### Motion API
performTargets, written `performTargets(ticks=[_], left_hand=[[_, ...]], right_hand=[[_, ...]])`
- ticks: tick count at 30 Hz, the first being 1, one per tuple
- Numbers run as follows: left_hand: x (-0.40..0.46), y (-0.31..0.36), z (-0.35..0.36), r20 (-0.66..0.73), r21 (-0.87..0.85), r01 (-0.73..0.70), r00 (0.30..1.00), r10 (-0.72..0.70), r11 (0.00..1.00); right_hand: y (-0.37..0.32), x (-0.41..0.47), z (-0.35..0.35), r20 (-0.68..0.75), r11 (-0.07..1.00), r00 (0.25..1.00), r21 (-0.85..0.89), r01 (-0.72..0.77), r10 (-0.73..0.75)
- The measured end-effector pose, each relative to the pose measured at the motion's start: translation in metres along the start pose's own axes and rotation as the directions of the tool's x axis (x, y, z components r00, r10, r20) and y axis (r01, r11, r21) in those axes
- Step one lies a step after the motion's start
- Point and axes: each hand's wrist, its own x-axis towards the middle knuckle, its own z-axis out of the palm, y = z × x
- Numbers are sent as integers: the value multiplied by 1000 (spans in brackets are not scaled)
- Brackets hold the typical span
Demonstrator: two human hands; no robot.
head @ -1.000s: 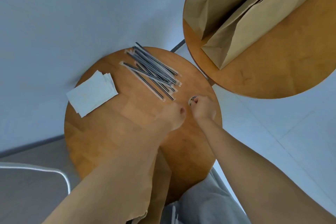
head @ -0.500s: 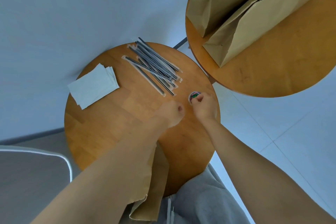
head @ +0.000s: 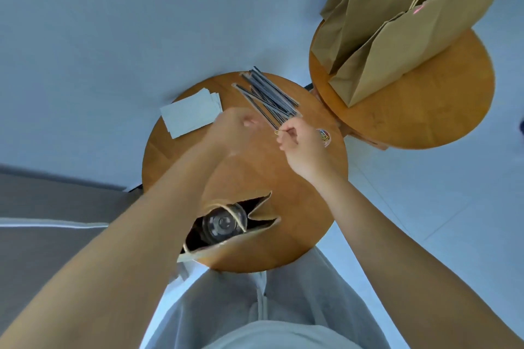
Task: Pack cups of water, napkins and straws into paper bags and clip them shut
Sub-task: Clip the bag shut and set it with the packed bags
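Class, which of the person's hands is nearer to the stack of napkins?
Left. The left hand sits just beside the napkins' near corner; the right hand is farther off, by the straws.

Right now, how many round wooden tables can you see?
2. The near round table holds the napkins, straws and open paper bag. The far round table, upper right, holds closed bags.

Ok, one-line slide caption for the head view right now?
Right hand pinches a paper clip above an open paper bag holding a lidded cup.
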Motion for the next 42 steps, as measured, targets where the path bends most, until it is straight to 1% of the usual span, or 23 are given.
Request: performTargets(ticks=[2, 4, 6, 8, 9, 11, 12, 14, 15, 18, 21, 22, 24, 26, 28, 30, 31, 32, 34, 35, 36, 38, 42], left_hand=[[-33, -15, -28, -56, -71, 17, 998, -21, 997], [-68, -32, -43, -30, -153, 55, 998, -60, 987], [-102, -48, -45, 25, -167, 70, 997, -67, 983], [-131, -63, -39, 55, -189, 39, 998, -29, 981], [-144, -68, -36, 44, -227, 29, 999, -19, 973], [-165, -79, -29, -38, -265, -27, 999, 17, 964], [-173, -84, -26, -85, -223, -84, 994, 66, 971], [-186, -94, -18, -134, -90, -166, 979, 153, 982], [-191, -98, -15, -137, -42, -184, 975, 177, 982], [-195, -101, -5, -123, 11, -184, 975, 184, 983], [-193, -98, 5, -142, 194, -236, 954, 265, 952], [-190, -97, 9, -153, 249, -228, 950, 271, 941], [-185, -96, 15, -193, 297, -149, 958, 212, 943], [-178, -94, 17, -223, 291, -37, 969, 105, 956], [-173, -91, 15, -196, 292, 21, 980, 39, 956], [-168, -91, 16, -165, 289, 17, 986, 32, 957], [-167, -91, 16, -155, 285, 16, 988, 30, 958], [-166, -91, 16, -152, 282, 12, 988, 32, 959], [-164, -92, 16, -138, 290, -4, 989, 46, 957], [-163, -92, 16, -130, 300, -8, 990, 49, 954], [-162, -92, 16, -123, 304, -13, 991, 52, 953], [-162, -91, 15, -104, 285, -29, 993, 61, 958], [-161, -93, 12, -78, 261, -45, 995, 67, 964]], right_hand=[[-17, -26, 8, 26, 997, 997, 10, 73, -73], [-31, -51, 20, 55, 988, 987, -15, 151, -150], [-39, -72, 34, 101, 976, 975, -69, 206, -199], [-44, -89, 46, 130, 970, 969, -98, 222, -209], [-46, -96, 50, 131, 970, 970, -101, 219, -205], [-49, -107, 53, 113, 971, 972, -101, 216, -204], [-51, -112, 54, 100, 969, 973, -110, 220, -209], [-54, -120, 52, 71, 962, 973, -150, 227, -218], [-55, -123, 51, 66, 955, 973, -185, 231, -222], [-52, -132, 50, 36, 932, 976, -291, 218, -217], [-46, -140, 51, -71, 939, 978, -301, 168, -198], [-44, -144, 51, -78, 939, 978, -305, 161, -193], [-41, -151, 53, -30, 932, 980, -317, 176, -195], [-39, -158, 57, -13, 928, 980, -324, 183, -198], [-35, -162, 60, -112, 935, 979, -331, 127, -173], [-34, -167, 61, -225, 941, 965, -333, 54, -135], [-33, -169, 62, -236, 941, 963, -336, 44, -129], [-33, -170, 63, -199, 939, 971, -339, 60, -134], [-34, -173, 69, -18, 931, 985, -329, 158, -174], [-35, -173, 72, 75, 922, 976, -321, 218, -205], [-37, -171, 75, 138, 909, 963, -323, 265, -232], [-40, -162, 77, 177, 884, 949, -352, 307, -259], [-44, -141, 77, 193, 847, 951, -437, 304, -242]])
